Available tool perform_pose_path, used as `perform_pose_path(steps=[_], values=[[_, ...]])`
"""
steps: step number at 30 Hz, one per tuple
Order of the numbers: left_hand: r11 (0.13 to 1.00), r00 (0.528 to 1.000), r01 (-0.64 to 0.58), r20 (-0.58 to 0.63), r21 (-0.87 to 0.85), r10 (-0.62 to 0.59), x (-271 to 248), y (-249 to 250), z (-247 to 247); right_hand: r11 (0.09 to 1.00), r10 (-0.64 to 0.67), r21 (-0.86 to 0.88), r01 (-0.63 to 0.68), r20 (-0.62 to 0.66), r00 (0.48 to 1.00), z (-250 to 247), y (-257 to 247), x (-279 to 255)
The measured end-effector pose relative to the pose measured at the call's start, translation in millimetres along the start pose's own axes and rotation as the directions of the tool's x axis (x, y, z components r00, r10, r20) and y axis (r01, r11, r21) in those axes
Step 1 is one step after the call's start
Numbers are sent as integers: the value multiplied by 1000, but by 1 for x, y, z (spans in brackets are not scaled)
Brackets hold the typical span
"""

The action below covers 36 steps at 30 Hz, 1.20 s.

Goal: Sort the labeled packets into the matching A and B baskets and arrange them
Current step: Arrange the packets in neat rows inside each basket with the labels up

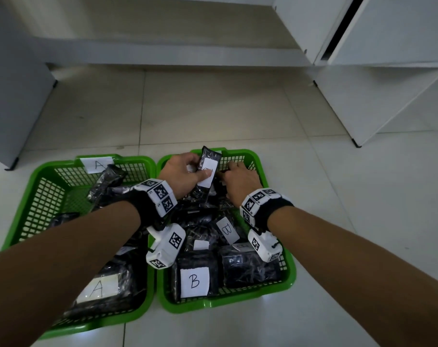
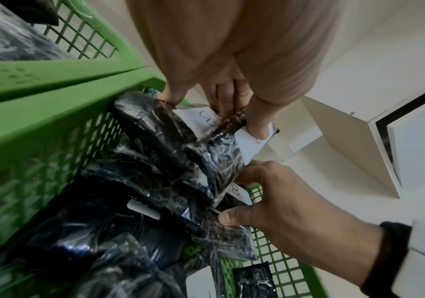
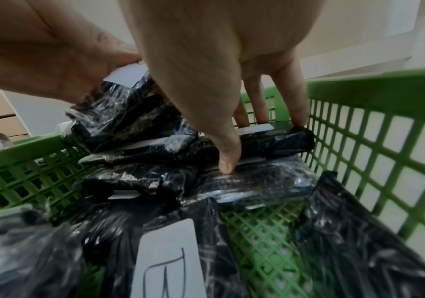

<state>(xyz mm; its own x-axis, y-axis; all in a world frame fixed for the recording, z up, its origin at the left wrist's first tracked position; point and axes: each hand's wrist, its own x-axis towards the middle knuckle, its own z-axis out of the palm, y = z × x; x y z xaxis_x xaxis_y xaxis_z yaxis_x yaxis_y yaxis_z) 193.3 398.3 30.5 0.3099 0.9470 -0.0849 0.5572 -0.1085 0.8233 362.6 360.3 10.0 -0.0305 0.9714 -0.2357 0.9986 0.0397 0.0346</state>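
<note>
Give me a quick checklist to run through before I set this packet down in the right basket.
1. Left hand has a firm grip on the raised packet: ok, thumb and fingers pinch it.
2. Letter on that packet's label: cannot tell, the thumb covers part of it.
3. Packet is above the right basket: ok.
4. That basket takes B: ok, visible packet labels read B.
5. Right hand is clear of the landing spot: not ok, its fingers rest on packets at the far end.
6. Free floor space in the basket: ok, bare mesh shows.
</note>
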Motion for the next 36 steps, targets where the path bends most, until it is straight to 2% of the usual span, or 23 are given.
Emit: perform_pose_path(steps=[4,6,9,11,13,15,16,17,18,21,23,25,26,27,28,29,30,31,32,34,36], values=[[999,999,38,14,-38,-38,1,3,0,1000,20,2,-20,17,1000,-7,0,4],[986,995,99,21,-134,-97,2,6,-3,998,15,52,-17,30,999,-11,5,2],[933,984,177,43,-314,-172,6,10,-14,981,62,184,-63,8,998,-17,17,-4],[924,985,170,43,-343,-166,7,12,-22,941,111,326,-87,-57,992,-24,24,-8],[912,987,153,13,-381,-160,6,15,-27,826,195,557,-91,-130,972,-34,29,-14],[889,988,140,0,-436,-156,5,21,-31,575,240,813,-92,-60,969,-49,29,-21],[882,989,136,7,-451,-149,4,26,-32,438,213,894,-94,-1,977,-55,28,-26],[872,989,133,10,-471,-145,3,31,-33,353,172,933,-72,12,985,-61,26,-31],[859,989,133,17,-494,-144,1,36,-32,331,144,943,-29,-20,989,-65,24,-35],[796,984,155,22,-586,-175,-6,51,-18,410,142,903,131,-205,968,-69,16,-39],[765,984,156,28,-625,-177,-7,59,-7,505,147,849,158,-264,953,-70,15,-38],[780,992,127,64,-613,-112,-6,66,0,616,136,776,139,-278,951,-73,21,-39],[843,996,84,63,-531,-60,-5,67,1,659,131,742,122,-273,953,-73,26,-40],[932,999,8,43,-363,8,-2,64,1,698,128,709,104,-266,955,-73,31,-42],[992,997,-75,10,-102,76,-1,59,0,741,127,667,78,-253,959,-72,35,-44],[971,989,-141,-12,193,146,-1,51,-2,787,112,615,49,-220,969,-70,39,-45],[889,984,-160,0,430,177,0,42,-3,831,86,556,18,-160,983,-69,41,-46],[810,988,-151,52,567,148,1,31,-5,871,59,492,-14,-75,995,-67,42,-46],[761,991,-122,114,637,63,0,24,-7,910,32,414,-33,9,999,-65,43,-46],[738,975,-72,205,671,-91,2,9,-10,966,-13,259,-21,128,992,-57,41,-44],[752,956,-62,255,656,-143,6,-1,-11,975,-72,222,28,191,979,-47,36,-42]])
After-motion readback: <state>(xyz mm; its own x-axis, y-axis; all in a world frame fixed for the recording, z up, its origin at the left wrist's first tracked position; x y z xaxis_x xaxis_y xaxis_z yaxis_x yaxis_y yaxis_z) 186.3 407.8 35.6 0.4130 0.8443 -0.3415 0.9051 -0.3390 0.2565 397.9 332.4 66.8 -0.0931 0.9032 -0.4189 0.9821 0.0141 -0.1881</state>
